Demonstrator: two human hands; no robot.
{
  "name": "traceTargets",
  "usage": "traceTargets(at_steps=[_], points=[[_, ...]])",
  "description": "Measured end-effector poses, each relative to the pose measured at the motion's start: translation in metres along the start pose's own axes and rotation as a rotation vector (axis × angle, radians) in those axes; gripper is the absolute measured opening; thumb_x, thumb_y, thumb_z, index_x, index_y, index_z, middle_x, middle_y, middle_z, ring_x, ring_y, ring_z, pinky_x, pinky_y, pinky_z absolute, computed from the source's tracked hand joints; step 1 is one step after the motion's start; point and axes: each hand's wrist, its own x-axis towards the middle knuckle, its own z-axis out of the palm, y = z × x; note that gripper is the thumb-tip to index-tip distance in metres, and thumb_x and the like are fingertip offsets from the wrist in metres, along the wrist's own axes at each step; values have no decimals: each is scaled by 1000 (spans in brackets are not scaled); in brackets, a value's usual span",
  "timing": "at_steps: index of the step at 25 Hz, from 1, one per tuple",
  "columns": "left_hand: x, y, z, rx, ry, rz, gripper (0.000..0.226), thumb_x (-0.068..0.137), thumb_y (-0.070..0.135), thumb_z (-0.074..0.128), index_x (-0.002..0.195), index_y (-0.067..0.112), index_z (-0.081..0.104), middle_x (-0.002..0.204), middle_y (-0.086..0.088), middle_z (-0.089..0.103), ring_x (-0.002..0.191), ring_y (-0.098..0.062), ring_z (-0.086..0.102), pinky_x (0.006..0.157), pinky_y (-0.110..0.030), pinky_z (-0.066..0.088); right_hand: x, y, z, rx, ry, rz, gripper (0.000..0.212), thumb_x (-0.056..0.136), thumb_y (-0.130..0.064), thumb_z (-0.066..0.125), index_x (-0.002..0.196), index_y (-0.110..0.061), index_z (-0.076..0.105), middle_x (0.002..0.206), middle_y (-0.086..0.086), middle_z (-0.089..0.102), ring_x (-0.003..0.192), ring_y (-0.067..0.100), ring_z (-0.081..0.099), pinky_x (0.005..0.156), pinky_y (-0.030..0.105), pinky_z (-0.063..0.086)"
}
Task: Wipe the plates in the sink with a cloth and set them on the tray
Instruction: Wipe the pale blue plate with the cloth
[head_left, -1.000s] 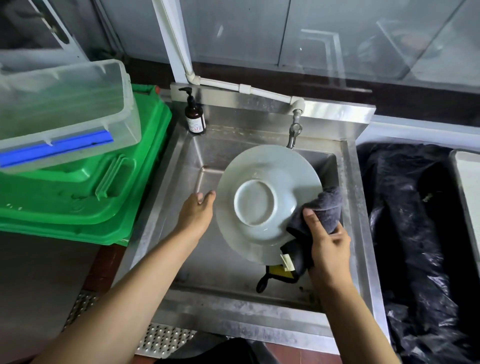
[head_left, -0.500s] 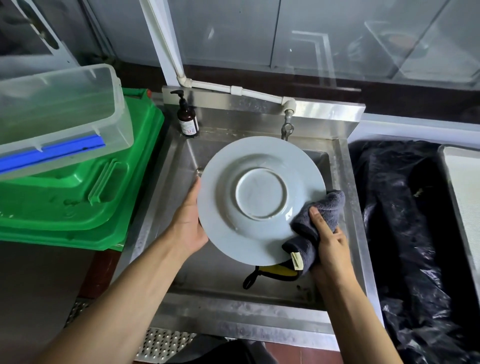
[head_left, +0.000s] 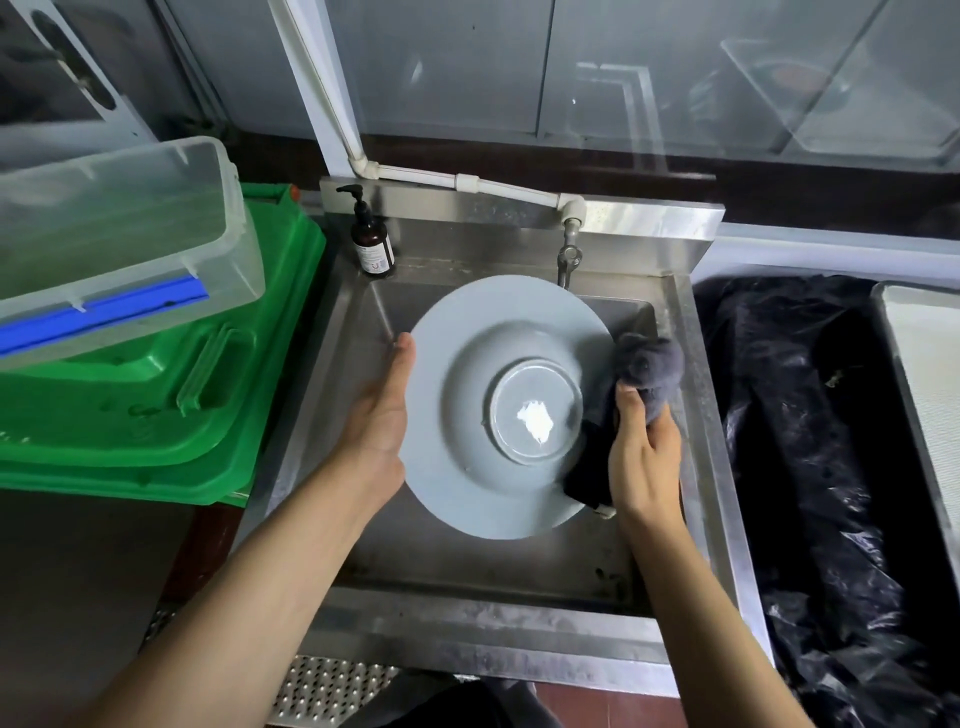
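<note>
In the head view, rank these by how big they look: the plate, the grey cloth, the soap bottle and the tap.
1. plate
2. grey cloth
3. soap bottle
4. tap, farther back like the bottle

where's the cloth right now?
Head view, right of centre: the grey cloth is bunched in the right hand, against the right edge of the plate held over the sink.
</note>
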Motion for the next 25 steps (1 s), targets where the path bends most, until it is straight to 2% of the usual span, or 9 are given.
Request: traceTargets(at_steps=[4, 6, 10, 11, 14, 15, 19, 23, 25], points=[[-13, -3, 12, 114, 54, 80, 40, 93, 60, 56, 92, 24, 72, 88, 9, 78, 95, -19, 73, 92, -45, 57, 23, -16, 14, -156, -161, -92, 48, 96, -47, 45, 134, -23, 60, 121, -15, 66, 115, -2, 59, 94, 14, 44], [-12, -3, 13, 116, 59, 103, 41, 93, 60, 56, 87, 22, 71, 83, 10, 77, 91, -15, 71, 90, -39, 56, 21, -21, 22, -229, -239, -194, 45, 98, -41, 48, 139, -25, 57, 125, -19, 64, 119, -9, 55, 99, 12, 42], [-7, 0, 7, 152, 117, 128, 63, 61, 82, 63, 76, 21, 64, 86, -3, 60, 87, -18, 57, 83, -39, 46, 15, -25, 29, -488, -536, -735, 54, 101, -28, 56, 152, -13, 47, 160, 4, 43, 151, 13, 34, 125, 33, 26], [-7, -1, 6, 155, 117, 121, 65, 58, 83, 63, 78, 21, 65, 88, -4, 59, 87, -19, 56, 82, -39, 46, 19, -25, 30, -482, -539, -742, 54, 101, -30, 55, 152, -13, 48, 162, 5, 41, 152, 13, 32, 126, 36, 26], [-10, -1, 5, 172, 105, 116, 52, 77, 75, 62, 81, 23, 66, 91, -2, 63, 89, -19, 59, 90, -47, 52, 26, -22, 41, -331, -379, -417, 53, 104, -39, 50, 154, -22, 45, 163, -3, 39, 152, 10, 30, 124, 42, 29], [-10, 0, 6, 181, 113, 123, 51, 80, 73, 63, 83, 22, 68, 90, -3, 67, 89, -20, 63, 95, -50, 52, 23, -22, 46, -343, -357, -398, 54, 105, -40, 49, 156, -22, 43, 164, -3, 38, 153, 11, 30, 124, 43, 29], [-10, 8, 10, 170, 175, 77, 73, 58, 81, 64, 90, 15, 74, 93, -17, 76, 91, -36, 74, 90, -59, 55, 9, -17, 53, -552, -490, -764, 61, 99, -36, 50, 156, -14, 43, 165, 7, 36, 155, 18, 29, 125, 45, 26], [-15, 10, 12, 166, 166, 84, 59, 59, 78, 64, 80, 23, 71, 99, -15, 76, 96, -35, 73, 94, -62, 52, 17, -22, 60, -480, -406, -531, 60, 101, -38, 48, 159, -22, 37, 167, 3, 30, 156, 16, 24, 125, 45, 25], [-14, 14, 16, 148, 189, 73, 52, 67, 73, 64, 76, 22, 69, 96, -15, 76, 96, -35, 73, 91, -56, 56, 11, -24, 67, -541, -399, -614, 62, 100, -40, 45, 158, -18, 39, 167, 6, 31, 156, 18, 25, 125, 48, 24]])
